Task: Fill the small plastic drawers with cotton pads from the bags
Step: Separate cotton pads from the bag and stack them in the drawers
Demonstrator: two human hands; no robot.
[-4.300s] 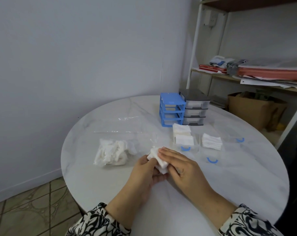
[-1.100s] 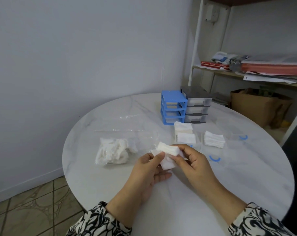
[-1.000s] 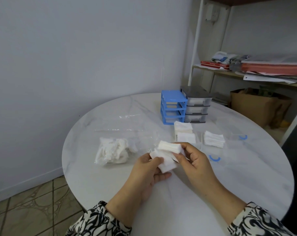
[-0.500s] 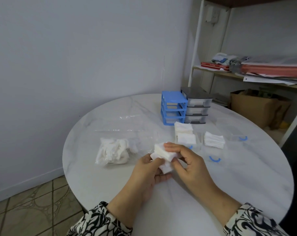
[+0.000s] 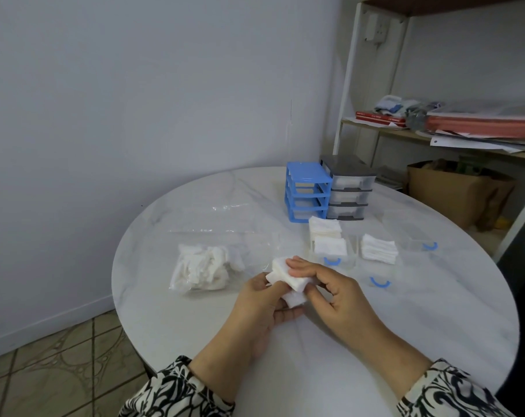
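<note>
- Holding a small stack of cotton pads (image 5: pixel 287 276) above the surface (image 5: pixel 405 326), we had both hands on it: the left hand (image 5: pixel 262 299) cupped it from below with fingers curled round its near edge, and the right hand (image 5: pixel 330 288) pinched it, fingers laid over the top and thumb at its near side.
- We judged the stack very light and soft; it would compress and fan apart under a loose hold, so a flat pinch across the broad faces, near the middle, seemed the safest place to take it.
- We expected single pads to slide off one another easily, since nothing bound them, so squaring the edges before lowering them seemed wise.
- We saw a clear bag (image 5: pixel 204 270) of loose, rumpled pads lying on the surface to the left, well apart from the drawers; those pads looked crumpled, and the film likely slippery.
- We saw clear drawers with blue handles standing out on the surface: one drawer (image 5: pixel 330 245) already held neat pads, another beside it held a pile (image 5: pixel 378 248), and the rest were too transparent to judge.
- We noted the blue frame (image 5: pixel 308 192) standing empty of drawers, touching or just beside the grey unit (image 5: pixel 350 194) at the far side.
</note>
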